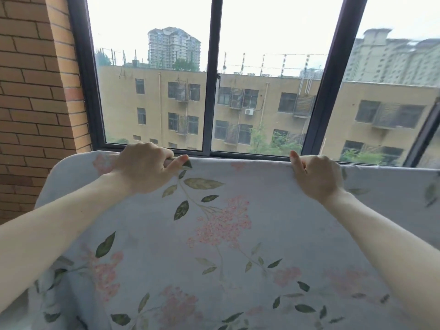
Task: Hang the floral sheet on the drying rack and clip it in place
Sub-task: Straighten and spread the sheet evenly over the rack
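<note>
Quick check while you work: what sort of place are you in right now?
Probably an enclosed balcony or laundry nook several floors up. A dark-framed window looks out on apartment blocks, a brick wall stands on the left, and both hands hold the floral sheet stretched just below the sill.

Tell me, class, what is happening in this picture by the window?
A person stands facing a window and holds up a floral sheet by its top edge. The left hand and the right hand each grip that edge, apart, with the cloth stretched between them. No drying rack or clips show, so hanging is not visibly done.
</note>
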Motion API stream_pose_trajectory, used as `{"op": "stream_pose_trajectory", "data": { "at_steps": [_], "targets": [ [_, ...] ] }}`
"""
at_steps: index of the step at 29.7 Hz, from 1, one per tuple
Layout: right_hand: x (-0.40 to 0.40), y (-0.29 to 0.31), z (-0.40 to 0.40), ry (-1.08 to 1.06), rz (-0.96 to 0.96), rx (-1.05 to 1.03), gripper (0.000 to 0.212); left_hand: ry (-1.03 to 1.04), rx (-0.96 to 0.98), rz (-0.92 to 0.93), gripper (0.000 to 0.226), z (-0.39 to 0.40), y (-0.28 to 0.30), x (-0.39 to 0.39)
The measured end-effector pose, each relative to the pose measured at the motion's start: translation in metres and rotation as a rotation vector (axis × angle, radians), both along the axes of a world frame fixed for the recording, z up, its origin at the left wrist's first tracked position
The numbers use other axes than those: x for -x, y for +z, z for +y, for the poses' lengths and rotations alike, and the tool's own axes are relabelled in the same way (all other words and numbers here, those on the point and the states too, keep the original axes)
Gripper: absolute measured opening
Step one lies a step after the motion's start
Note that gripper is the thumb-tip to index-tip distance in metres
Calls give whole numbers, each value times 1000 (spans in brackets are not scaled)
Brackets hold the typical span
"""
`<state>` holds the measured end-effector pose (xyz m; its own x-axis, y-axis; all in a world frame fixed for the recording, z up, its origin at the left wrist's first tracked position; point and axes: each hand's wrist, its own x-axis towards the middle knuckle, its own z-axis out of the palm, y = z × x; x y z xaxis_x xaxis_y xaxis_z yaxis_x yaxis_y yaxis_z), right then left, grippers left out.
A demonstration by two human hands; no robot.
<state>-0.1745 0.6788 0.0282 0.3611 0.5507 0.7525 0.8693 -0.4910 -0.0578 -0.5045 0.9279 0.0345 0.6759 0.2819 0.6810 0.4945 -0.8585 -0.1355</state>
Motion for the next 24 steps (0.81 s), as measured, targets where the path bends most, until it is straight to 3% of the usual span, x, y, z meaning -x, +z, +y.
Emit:
{"op": "stream_pose_trajectory", "data": {
  "at_steps": [10, 16, 21, 24],
  "targets": [
    [-72, -5, -53, -128, 76, -103, 67, 23, 28, -36, 77, -5, 3, -3],
    [-80, -15, -54, 36, 11, -143, 57, 131, 184, 19, 79, -27, 12, -29],
    [-97, -12, -73, 146, 31, 24, 54, -65, 290, 58, 47, -106, 16, -121],
    [-117, -11, -93, 68, 81, 88, 55, -141, 340, 131, 37, -156, 18, -186]
  ]
}}
